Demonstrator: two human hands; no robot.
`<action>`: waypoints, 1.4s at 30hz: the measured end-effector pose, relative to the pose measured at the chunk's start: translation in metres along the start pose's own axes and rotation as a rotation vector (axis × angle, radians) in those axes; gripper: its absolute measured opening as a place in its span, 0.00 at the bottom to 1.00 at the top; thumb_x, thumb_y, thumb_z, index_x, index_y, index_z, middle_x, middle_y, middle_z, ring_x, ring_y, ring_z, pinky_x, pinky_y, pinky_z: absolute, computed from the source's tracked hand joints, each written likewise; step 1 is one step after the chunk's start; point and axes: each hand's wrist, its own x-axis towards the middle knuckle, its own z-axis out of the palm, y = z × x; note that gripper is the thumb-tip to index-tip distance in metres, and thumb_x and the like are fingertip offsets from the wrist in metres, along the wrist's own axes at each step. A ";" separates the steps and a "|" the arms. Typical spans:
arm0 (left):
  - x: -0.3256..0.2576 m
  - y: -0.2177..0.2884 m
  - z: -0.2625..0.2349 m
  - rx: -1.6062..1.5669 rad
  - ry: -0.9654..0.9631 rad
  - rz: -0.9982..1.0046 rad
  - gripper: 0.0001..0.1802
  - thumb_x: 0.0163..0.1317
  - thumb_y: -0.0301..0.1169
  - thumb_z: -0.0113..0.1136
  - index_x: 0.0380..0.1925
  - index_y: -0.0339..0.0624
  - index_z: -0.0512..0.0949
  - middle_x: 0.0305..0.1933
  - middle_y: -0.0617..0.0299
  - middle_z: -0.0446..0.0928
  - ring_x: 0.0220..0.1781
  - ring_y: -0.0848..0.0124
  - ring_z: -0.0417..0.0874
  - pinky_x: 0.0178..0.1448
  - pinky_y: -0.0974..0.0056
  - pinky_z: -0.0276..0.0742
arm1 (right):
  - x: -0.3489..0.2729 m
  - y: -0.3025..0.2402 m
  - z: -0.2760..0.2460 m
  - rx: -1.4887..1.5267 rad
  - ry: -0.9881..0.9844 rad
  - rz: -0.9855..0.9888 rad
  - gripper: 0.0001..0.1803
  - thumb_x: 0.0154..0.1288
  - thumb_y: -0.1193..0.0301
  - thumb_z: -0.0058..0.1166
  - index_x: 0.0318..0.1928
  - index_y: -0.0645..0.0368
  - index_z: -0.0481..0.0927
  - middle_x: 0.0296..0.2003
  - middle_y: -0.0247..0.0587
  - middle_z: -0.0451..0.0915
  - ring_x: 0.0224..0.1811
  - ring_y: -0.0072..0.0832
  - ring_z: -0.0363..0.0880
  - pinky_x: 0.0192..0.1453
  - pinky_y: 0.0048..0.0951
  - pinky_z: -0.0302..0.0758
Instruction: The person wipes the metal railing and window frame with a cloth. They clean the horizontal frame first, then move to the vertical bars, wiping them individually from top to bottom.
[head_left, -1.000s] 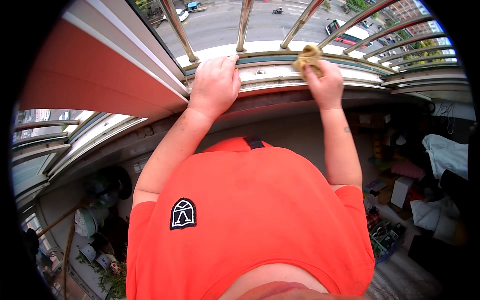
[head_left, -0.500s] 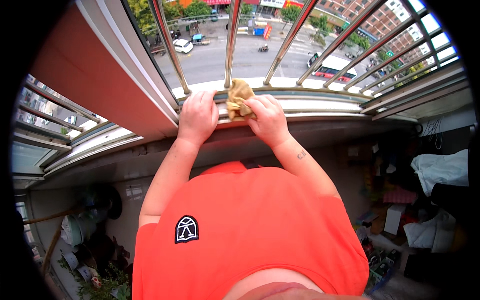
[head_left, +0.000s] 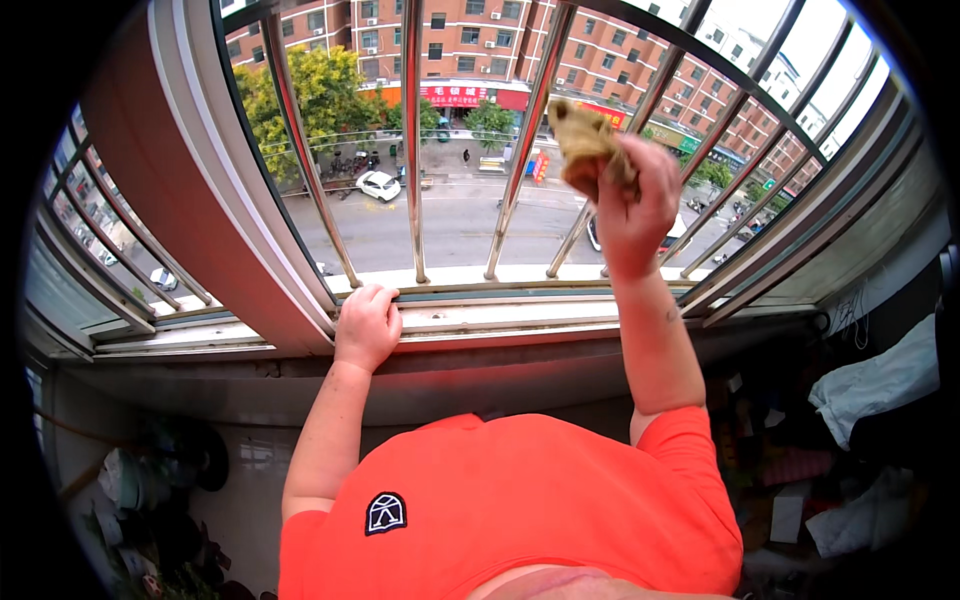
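My right hand [head_left: 640,205] is raised in front of the window bars and grips a crumpled tan cloth [head_left: 585,140], which sits against a slanted metal bar [head_left: 530,130]. My left hand [head_left: 367,325] rests palm down on the window sill track [head_left: 500,305], near the left side of the frame. Several shiny vertical bars [head_left: 412,140] stand in front of the open window. My orange shirt [head_left: 510,510] fills the lower middle of the view.
Beyond the bars lie a street with cars, trees and brick buildings far below. A red-brown wall panel [head_left: 150,200] stands left of the window. Potted plants and clutter [head_left: 150,500] sit low left; bags, boxes and a white cloth [head_left: 870,390] are at right.
My right hand lifted the cloth from the sill up onto the bars. My left hand slid left along the sill. The view tilted upward toward the street.
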 end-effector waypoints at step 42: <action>0.001 0.003 0.003 -0.011 -0.011 0.003 0.07 0.57 0.24 0.60 0.36 0.37 0.82 0.39 0.52 0.81 0.42 0.51 0.81 0.49 0.51 0.78 | -0.001 0.081 0.031 -0.099 0.135 0.178 0.16 0.48 0.81 0.71 0.37 0.54 0.80 0.44 0.44 0.76 0.47 0.44 0.79 0.53 0.36 0.77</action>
